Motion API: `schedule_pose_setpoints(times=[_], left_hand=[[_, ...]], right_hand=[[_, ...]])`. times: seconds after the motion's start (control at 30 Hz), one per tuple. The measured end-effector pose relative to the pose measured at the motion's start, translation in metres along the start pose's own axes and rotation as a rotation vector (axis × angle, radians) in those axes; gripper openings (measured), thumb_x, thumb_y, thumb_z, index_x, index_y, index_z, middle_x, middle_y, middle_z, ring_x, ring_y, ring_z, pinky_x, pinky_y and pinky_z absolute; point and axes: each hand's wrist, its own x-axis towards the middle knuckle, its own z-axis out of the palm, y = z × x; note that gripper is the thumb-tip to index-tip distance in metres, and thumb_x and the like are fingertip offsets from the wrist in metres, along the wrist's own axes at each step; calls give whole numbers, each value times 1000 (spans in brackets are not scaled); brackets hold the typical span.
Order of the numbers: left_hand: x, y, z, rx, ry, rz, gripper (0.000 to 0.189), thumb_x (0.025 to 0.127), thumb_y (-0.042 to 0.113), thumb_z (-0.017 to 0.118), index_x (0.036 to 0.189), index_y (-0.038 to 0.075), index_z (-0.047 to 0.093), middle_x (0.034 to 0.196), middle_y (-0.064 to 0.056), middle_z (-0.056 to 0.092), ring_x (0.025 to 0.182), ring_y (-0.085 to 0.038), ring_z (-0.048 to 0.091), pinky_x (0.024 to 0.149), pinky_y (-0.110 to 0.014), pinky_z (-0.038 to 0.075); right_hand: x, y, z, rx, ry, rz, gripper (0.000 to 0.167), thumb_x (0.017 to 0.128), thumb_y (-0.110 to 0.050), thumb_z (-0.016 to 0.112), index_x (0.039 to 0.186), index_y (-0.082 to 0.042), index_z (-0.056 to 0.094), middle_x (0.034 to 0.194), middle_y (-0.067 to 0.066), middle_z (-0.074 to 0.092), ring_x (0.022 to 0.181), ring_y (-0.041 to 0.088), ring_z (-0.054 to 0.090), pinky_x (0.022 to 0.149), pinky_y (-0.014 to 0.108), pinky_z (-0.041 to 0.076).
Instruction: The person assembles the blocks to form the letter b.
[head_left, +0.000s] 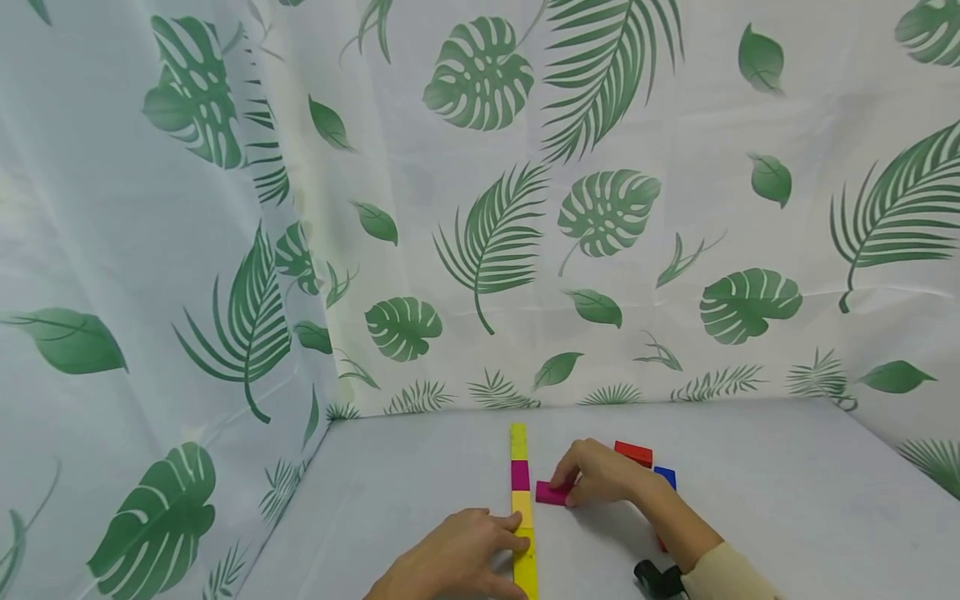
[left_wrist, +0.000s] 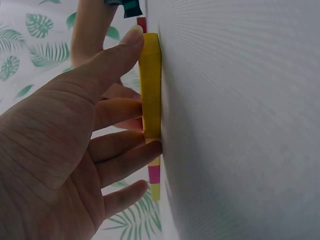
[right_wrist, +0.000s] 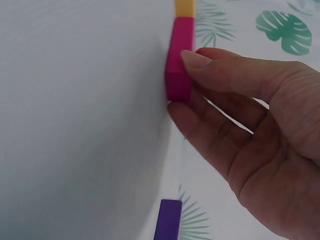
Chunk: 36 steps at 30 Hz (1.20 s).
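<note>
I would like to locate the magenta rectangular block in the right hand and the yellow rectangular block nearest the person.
Magenta rectangular block (right_wrist: 178, 86): right wrist view, its nearer end face.
Yellow rectangular block (left_wrist: 151, 87): left wrist view, middle of long side.

Pink block (head_left: 548, 493), pinched in right hand (head_left: 600, 475), pointing endwise to nine o'clock, just apart at three o'clock from straight twelve-to-six row of yellow and pink blocks (head_left: 522, 505), touched by left hand (head_left: 467, 552)

White creased sheets (head_left: 690, 200) as walls, green leaf prints (head_left: 760, 58), pale flat surface (head_left: 765, 475) below
</note>
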Motion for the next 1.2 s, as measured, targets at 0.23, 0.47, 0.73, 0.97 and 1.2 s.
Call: schedule_pose_setpoints(times=[0.23, 0.47, 0.73, 0.97, 1.2], left_hand=[[0, 0, 0, 4, -2, -1, 60, 83, 68, 75, 136, 38, 69, 148, 10, 61, 118, -7, 63, 102, -31, 53], [1, -1, 1, -9, -11, -18, 60, 83, 68, 75, 135, 39, 70, 148, 12, 61, 116, -5, 63, 103, -31, 53], [1, -3, 2, 24, 15, 24, 60, 83, 68, 75, 135, 38, 70, 147, 10, 62, 113, -5, 64, 100, -29, 54], [1, -2, 2, 30, 10, 19, 60, 83, 69, 74, 135, 38, 70, 147, 10, 62, 113, -6, 64, 100, -29, 54], [3, -2, 3, 18, -1, 6, 60, 83, 69, 75, 135, 39, 69, 147, 12, 61, 112, -4, 64, 100, -29, 54]], right_hand=[[3, -2, 3, 16, -16, -2, 27, 85, -6, 84, 109, -16, 84, 102, -4, 78, 97, 17, 68, 84, 38, 63], [-1, 3, 8, 29, -7, -6, 27, 88, -6, 82, 112, -18, 83, 108, -4, 78, 104, 19, 67, 86, 39, 62], [-3, 9, 12, 12, 13, -56, 27, 90, -8, 79, 115, -19, 82, 113, -5, 78, 110, 22, 68, 90, 39, 61], [-6, 6, 12, 14, 18, -53, 29, 90, -7, 79, 116, -18, 81, 115, -4, 78, 112, 25, 68, 93, 43, 61], [-7, 7, 12, 9, 10, -50, 29, 90, -7, 79, 116, -19, 82, 116, -5, 77, 113, 25, 68, 94, 43, 61]])
